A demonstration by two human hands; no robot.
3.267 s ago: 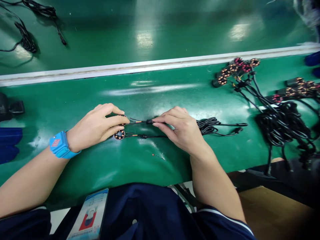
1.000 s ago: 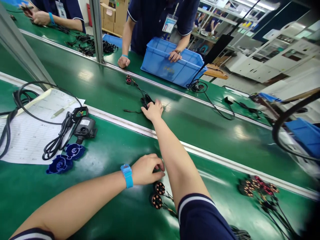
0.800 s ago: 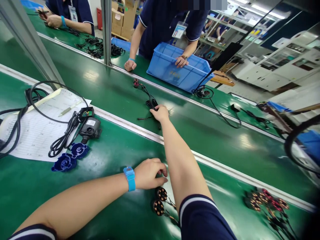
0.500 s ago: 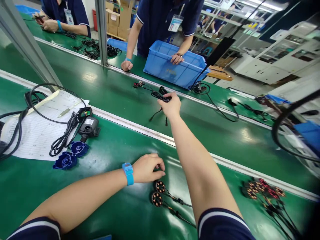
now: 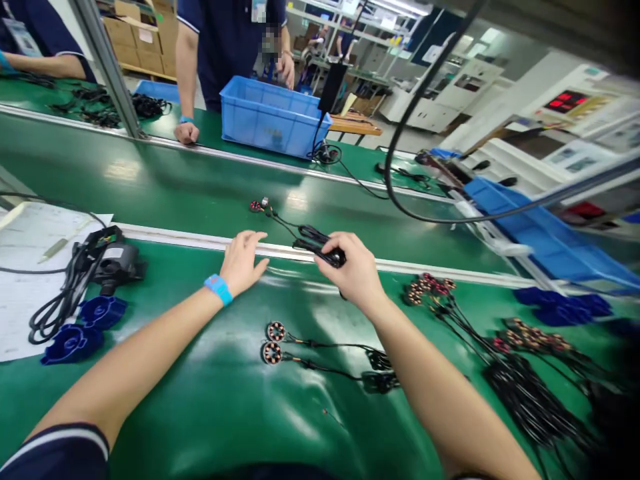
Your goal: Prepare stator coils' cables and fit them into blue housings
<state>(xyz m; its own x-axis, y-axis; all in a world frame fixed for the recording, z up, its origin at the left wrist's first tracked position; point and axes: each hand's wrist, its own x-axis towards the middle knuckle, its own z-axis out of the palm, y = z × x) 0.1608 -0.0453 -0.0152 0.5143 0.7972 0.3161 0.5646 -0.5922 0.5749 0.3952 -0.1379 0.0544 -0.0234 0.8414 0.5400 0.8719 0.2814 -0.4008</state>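
Observation:
My right hand is closed round a bundled black cable above the white strip between the two green surfaces. From that bundle, thin leads run up and left to small coil parts with copper and red windings. My left hand, a blue band at its wrist, is empty with fingers apart, close to the strip. Below the hands, two round copper-wound coils lie on the green work surface, their black cables stretching right beneath my right forearm.
Several wound coils with cables lie at right, near dark blue plastic parts. At left are a black pump, blue covers and paper sheets. Across stands a co-worker behind a blue crate. A black cable loop hangs at upper right.
My right hand has drawn the cable bundle and its coils nearer across the far surface. My left hand has moved forward and its fingers have spread. The view has swung right.

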